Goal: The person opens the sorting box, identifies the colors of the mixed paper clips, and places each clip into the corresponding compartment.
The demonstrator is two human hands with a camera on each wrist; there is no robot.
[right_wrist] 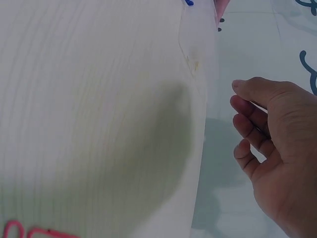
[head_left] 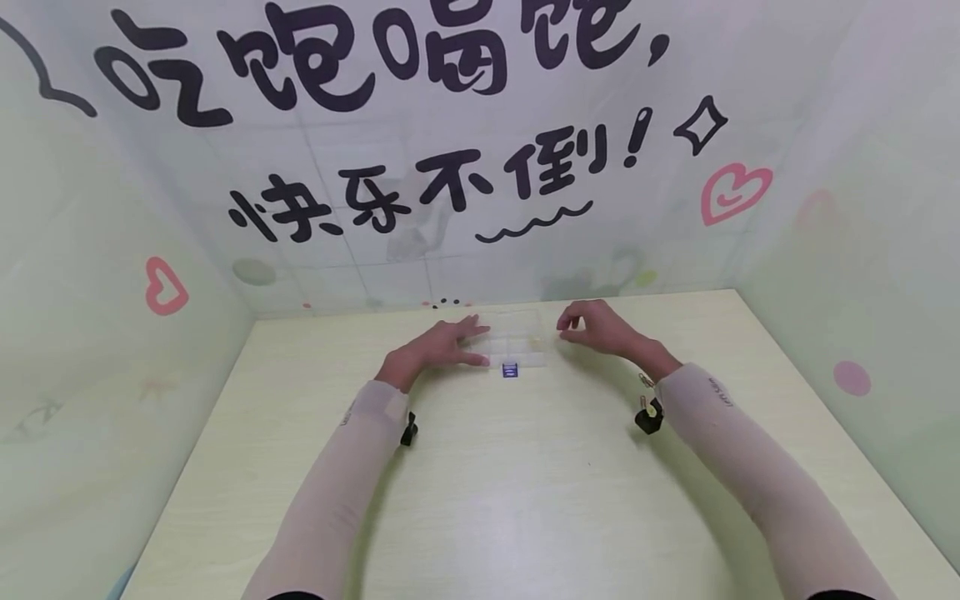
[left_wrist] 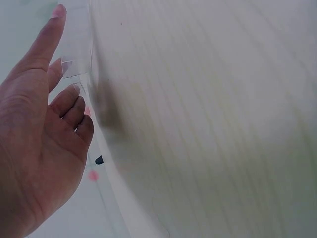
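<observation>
A clear plastic box (head_left: pixel 517 343) with compartments lies near the table's back edge, a small blue-and-white label (head_left: pixel 510 369) at its front. My left hand (head_left: pixel 446 343) holds the box's left end, thumb at the front and fingers farther back. In the left wrist view, the thumb lies along the see-through wall (left_wrist: pixel 77 39), and the other fingers are partly behind it. To the right, apart from the box, my right hand (head_left: pixel 596 327) is raised with loosely bent fingers and nothing in them. Something small and yellowish (right_wrist: pixel 195 65) shows at the box's near end in the right wrist view.
The pale wooden table (head_left: pixel 480 483) is bounded by a printed white sheet (head_left: pixel 450 267) at the back and sheets at both sides. Black wrist mounts (head_left: pixel 649 415) sit at the cuffs. Pink wire loops (right_wrist: pixel 54 232) like paper clips show beside the right cuff.
</observation>
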